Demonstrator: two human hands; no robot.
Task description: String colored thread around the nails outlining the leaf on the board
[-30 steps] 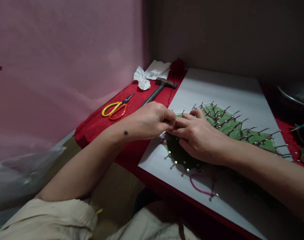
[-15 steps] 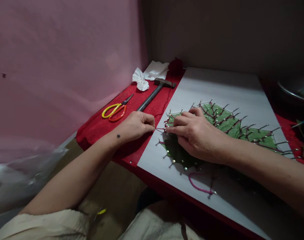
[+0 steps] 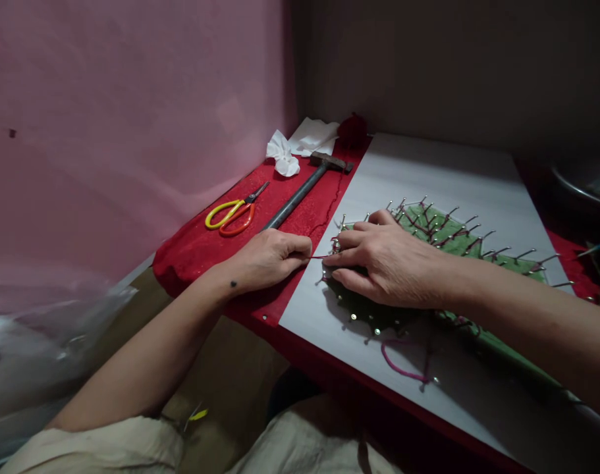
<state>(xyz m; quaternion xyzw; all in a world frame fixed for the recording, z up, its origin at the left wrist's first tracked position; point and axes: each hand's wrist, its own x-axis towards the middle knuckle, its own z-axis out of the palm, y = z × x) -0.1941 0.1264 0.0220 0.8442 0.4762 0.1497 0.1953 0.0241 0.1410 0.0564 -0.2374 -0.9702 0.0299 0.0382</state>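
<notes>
A white board lies on the red-covered table, carrying a green leaf-shaped sheet ringed and crossed by several nails wound with dark red string. My left hand rests on the red cloth at the board's left edge, fingers pinched on a taut strand of red string. My right hand lies over the left end of the leaf, fingers stretched flat and pressing by the nails where the strand ends. A loose pink loop of string lies near the board's front edge.
On the red cloth left of the board lie yellow-and-orange scissors, a hammer, crumpled white tissue and a red ball of yarn. A pink wall stands close on the left. A metal bowl sits at far right.
My left hand has drawn away leftward from my right hand, pulling the red strand taut off the board's edge. My right hand stays over the nails, shifted only slightly.
</notes>
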